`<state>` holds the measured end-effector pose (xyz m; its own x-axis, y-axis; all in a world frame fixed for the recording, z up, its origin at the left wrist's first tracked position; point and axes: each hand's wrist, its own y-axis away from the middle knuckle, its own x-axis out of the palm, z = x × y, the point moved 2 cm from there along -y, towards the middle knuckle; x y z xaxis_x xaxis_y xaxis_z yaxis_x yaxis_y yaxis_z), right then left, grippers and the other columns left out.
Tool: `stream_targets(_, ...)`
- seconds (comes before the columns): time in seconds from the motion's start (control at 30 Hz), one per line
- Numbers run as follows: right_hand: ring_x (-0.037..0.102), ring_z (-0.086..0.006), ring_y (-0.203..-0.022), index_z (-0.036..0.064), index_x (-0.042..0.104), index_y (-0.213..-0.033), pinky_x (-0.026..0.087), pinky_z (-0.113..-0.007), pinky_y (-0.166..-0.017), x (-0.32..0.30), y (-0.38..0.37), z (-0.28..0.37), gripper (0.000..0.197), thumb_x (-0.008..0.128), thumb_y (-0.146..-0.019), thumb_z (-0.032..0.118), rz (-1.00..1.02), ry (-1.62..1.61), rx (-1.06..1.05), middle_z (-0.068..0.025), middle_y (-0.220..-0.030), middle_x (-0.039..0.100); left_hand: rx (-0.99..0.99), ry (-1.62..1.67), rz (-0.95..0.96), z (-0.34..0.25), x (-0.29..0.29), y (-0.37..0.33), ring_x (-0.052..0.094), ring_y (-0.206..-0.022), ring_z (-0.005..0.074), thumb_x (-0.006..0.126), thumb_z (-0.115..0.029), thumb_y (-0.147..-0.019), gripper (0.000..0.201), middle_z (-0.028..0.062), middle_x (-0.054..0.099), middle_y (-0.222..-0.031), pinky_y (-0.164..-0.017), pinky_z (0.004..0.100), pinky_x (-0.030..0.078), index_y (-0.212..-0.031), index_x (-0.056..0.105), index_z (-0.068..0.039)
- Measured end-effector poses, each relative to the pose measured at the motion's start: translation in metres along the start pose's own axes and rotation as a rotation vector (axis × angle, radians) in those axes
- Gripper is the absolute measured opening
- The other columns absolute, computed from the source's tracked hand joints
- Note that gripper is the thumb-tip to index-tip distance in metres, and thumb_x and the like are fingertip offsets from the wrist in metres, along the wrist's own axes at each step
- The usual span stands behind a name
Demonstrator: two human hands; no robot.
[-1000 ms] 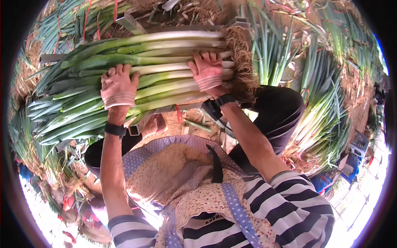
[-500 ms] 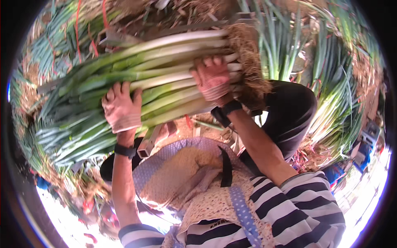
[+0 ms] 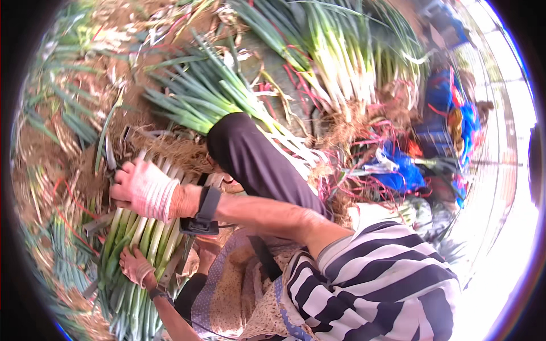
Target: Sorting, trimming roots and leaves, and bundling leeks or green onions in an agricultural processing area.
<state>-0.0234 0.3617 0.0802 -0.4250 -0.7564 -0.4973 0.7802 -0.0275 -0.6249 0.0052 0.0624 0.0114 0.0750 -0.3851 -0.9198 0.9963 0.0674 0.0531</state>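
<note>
A thick bundle of long green onions (image 3: 149, 238) lies at the lower left, its rooted ends pointing away and its dark leaves toward the bottom. My left hand (image 3: 135, 266), in a pale pink glove, rests on the stalks where they turn green, with fingers apart. Above the pale stalks near the roots is my gloved right hand (image 3: 145, 187). Its fingers are curled at the bundle's left side, and whatever they hold is hidden. Just beyond them stands a thin greyish strip (image 3: 110, 150) that I cannot identify.
More green onions (image 3: 341, 62) lie in sheaves at the top, and a smaller heap (image 3: 196, 94) sits beyond my dark-trousered knee (image 3: 256, 153). Red ties (image 3: 364, 139) and blue plastic (image 3: 401, 170) are scattered at the right. Metal frame parts (image 3: 98, 223) show beside the bundle.
The view has swung right, so the bundle now appears at lower left. My right hand has left its flat rest on the pale stalks and its fingers have curled. My left hand stays on the bundle.
</note>
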Motion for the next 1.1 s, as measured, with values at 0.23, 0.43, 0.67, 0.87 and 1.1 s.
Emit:
stream_targets(0.23,0.060,-0.0161,-0.053,0.0078,0.061,-0.073,0.045,-0.028,-0.043,-0.315,0.085,-0.066,0.027,0.064,-0.082,0.033,-0.112,0.129,0.396,-0.0046,-0.071,0.067,-0.027,0.041,-0.034,0.029,0.029,-0.002,0.052,-0.105,0.0306,0.045,-0.050,-0.088,0.049,0.0104,0.056,-0.117,-0.089,0.0410,0.042,-0.119,0.054,-0.013)
stream_targets(0.43,0.063,-0.0297,-0.086,0.0131,0.064,-0.103,0.049,-0.038,-0.072,-0.377,0.367,-0.205,0.033,0.061,-0.079,0.036,0.154,0.539,1.337,-0.0144,-0.096,0.065,-0.271,0.543,0.114,0.076,0.030,-0.032,0.052,-0.110,0.0335,0.047,-0.046,-0.088,0.055,0.0157,0.054,-0.124,-0.092,0.0390,0.040,-0.128,0.048,-0.009)
stream_targets(0.67,0.060,-0.0344,-0.097,0.0133,0.057,-0.117,0.047,-0.041,-0.083,-0.349,0.413,-0.307,0.046,0.062,-0.074,0.031,-0.186,0.472,1.433,-0.0165,-0.103,0.063,-0.026,0.743,0.151,0.040,-0.061,-0.016,0.052,-0.109,0.0287,0.047,-0.035,-0.090,0.048,0.0157,0.056,-0.122,-0.094,0.0356,0.037,-0.125,0.051,-0.001)
stream_targets(0.87,0.052,-0.0389,-0.106,0.0110,0.049,-0.120,0.047,-0.045,-0.085,-0.338,0.352,-0.403,0.050,0.063,-0.074,0.023,-0.061,0.686,1.205,-0.0200,-0.116,0.053,-0.184,1.170,0.243,0.040,-0.053,0.012,0.053,-0.087,0.0135,0.057,-0.027,-0.087,0.037,0.0043,0.059,-0.096,-0.078,0.0272,0.041,-0.109,0.057,0.002)
stream_targets(1.1,0.053,-0.0292,-0.109,0.0101,0.051,-0.113,0.045,-0.039,-0.091,-0.327,0.341,-0.435,0.045,0.065,-0.073,0.024,0.187,0.909,1.413,-0.0137,-0.115,0.057,-0.155,1.140,0.335,-0.008,-0.082,0.060,0.054,-0.080,0.0125,0.059,-0.023,-0.086,0.028,0.0047,0.060,-0.088,-0.074,0.0252,0.043,-0.098,0.062,0.002)
